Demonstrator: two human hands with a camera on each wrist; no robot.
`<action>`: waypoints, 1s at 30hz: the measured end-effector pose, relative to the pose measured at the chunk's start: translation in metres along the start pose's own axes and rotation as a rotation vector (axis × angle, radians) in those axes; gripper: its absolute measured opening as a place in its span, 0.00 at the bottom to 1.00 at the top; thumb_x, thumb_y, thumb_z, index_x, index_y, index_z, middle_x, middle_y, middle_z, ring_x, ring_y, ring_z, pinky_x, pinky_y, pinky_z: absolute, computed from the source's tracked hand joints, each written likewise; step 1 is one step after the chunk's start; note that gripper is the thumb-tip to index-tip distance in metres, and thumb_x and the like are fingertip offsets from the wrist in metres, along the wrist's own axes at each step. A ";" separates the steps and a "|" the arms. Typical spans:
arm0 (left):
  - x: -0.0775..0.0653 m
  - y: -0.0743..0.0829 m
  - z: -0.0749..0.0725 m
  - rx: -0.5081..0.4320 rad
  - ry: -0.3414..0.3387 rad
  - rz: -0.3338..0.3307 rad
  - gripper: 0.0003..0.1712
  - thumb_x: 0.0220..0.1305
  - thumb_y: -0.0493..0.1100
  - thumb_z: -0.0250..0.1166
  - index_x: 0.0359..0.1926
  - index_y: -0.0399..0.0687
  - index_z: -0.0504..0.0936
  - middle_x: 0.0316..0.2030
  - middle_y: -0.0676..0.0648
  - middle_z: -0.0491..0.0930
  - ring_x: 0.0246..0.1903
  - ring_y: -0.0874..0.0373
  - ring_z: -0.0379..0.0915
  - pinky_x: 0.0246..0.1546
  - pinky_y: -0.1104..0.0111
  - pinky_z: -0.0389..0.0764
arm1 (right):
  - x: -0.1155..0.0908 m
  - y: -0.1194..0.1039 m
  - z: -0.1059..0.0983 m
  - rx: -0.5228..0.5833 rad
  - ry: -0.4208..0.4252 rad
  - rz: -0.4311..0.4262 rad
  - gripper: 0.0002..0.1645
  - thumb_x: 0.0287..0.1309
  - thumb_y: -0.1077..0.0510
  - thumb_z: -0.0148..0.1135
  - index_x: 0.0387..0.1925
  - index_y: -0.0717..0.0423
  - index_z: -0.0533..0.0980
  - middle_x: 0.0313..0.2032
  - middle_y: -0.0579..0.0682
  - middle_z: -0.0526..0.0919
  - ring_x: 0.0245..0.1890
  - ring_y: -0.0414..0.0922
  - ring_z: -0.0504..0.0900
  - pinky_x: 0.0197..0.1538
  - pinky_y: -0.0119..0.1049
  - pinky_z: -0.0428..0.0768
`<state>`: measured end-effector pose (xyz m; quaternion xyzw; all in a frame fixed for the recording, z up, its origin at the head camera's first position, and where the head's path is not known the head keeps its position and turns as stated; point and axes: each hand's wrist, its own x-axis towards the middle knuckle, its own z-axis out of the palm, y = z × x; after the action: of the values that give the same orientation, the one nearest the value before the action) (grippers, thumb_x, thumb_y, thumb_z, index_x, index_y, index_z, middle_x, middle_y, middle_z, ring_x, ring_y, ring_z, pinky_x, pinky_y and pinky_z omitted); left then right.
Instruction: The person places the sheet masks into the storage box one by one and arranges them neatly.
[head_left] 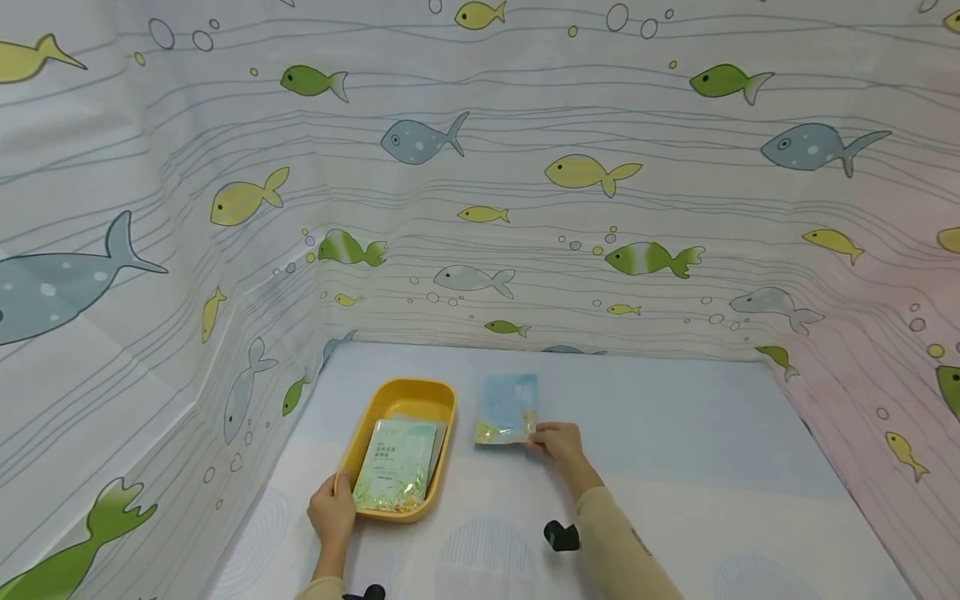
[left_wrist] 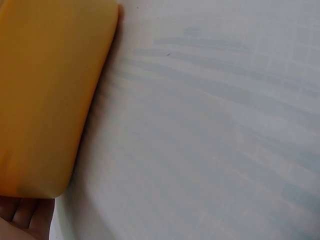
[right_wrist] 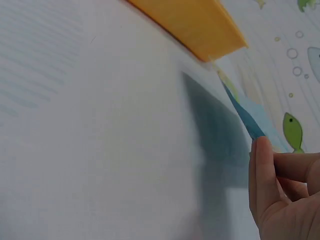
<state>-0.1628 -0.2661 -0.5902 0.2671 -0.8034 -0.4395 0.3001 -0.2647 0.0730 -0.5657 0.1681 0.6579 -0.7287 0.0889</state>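
In the head view a yellow tray (head_left: 406, 386) stands at the left, with green printed packets (head_left: 396, 465) lying in it. My left hand (head_left: 332, 510) grips the tray's near left corner, thumb at the rim. From the left wrist its fingers (left_wrist: 24, 212) show against the tray's end. Right of the tray, my right hand (head_left: 558, 444) pinches a flat blue packet (head_left: 508, 407) by its near right corner. In the right wrist view the packet is seen almost edge-on between thumb and fingers, held above the table, its shadow cast below.
A pale patterned table (head_left: 675, 433) extends to the right of both hands. Fish-printed sheets (head_left: 480, 250) rise as walls at the back and on both sides. Dark wrist-worn pieces (head_left: 562, 536) show near the sleeves.
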 end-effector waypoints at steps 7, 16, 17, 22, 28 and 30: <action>0.000 0.000 0.001 0.000 0.018 0.009 0.14 0.63 0.36 0.56 0.36 0.26 0.82 0.36 0.28 0.81 0.40 0.31 0.76 0.41 0.45 0.72 | -0.013 -0.016 -0.004 0.033 -0.014 -0.055 0.19 0.46 0.79 0.60 0.44 0.82 0.73 0.37 0.67 0.80 0.20 0.41 0.83 0.30 0.31 0.82; 0.000 -0.001 0.001 -0.005 0.018 0.017 0.14 0.63 0.36 0.55 0.35 0.26 0.82 0.36 0.29 0.81 0.40 0.31 0.76 0.42 0.45 0.72 | -0.025 -0.024 -0.005 0.031 -0.043 -0.061 0.19 0.49 0.77 0.59 0.46 0.80 0.73 0.38 0.66 0.80 0.21 0.40 0.83 0.31 0.31 0.82; 0.000 -0.001 0.001 -0.007 0.017 0.019 0.14 0.63 0.36 0.55 0.36 0.26 0.82 0.36 0.29 0.81 0.40 0.31 0.76 0.42 0.45 0.72 | -0.028 -0.025 -0.005 0.035 -0.051 -0.068 0.19 0.49 0.77 0.59 0.46 0.80 0.73 0.38 0.66 0.80 0.21 0.40 0.83 0.31 0.31 0.82; -0.001 -0.001 0.001 -0.006 0.021 0.027 0.14 0.63 0.35 0.55 0.36 0.25 0.82 0.36 0.28 0.81 0.41 0.30 0.76 0.42 0.44 0.72 | -0.041 -0.030 0.001 0.050 -0.089 -0.098 0.18 0.49 0.77 0.59 0.46 0.81 0.73 0.37 0.66 0.80 0.21 0.40 0.83 0.31 0.31 0.82; -0.001 -0.001 0.001 -0.006 0.020 0.036 0.14 0.63 0.35 0.55 0.36 0.25 0.82 0.36 0.28 0.81 0.41 0.30 0.76 0.42 0.44 0.72 | -0.054 -0.031 0.016 0.037 -0.162 -0.133 0.18 0.50 0.76 0.59 0.45 0.82 0.72 0.35 0.64 0.80 0.22 0.40 0.83 0.32 0.31 0.82; -0.001 -0.001 0.001 -0.007 0.018 0.038 0.14 0.63 0.35 0.55 0.36 0.25 0.82 0.36 0.28 0.81 0.41 0.30 0.76 0.42 0.44 0.72 | -0.059 -0.031 0.021 0.030 -0.189 -0.140 0.18 0.50 0.76 0.59 0.45 0.82 0.72 0.36 0.64 0.79 0.23 0.40 0.83 0.33 0.31 0.82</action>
<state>-0.1631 -0.2656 -0.5920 0.2547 -0.8040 -0.4342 0.3165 -0.2238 0.0501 -0.5145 0.0534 0.6455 -0.7557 0.0969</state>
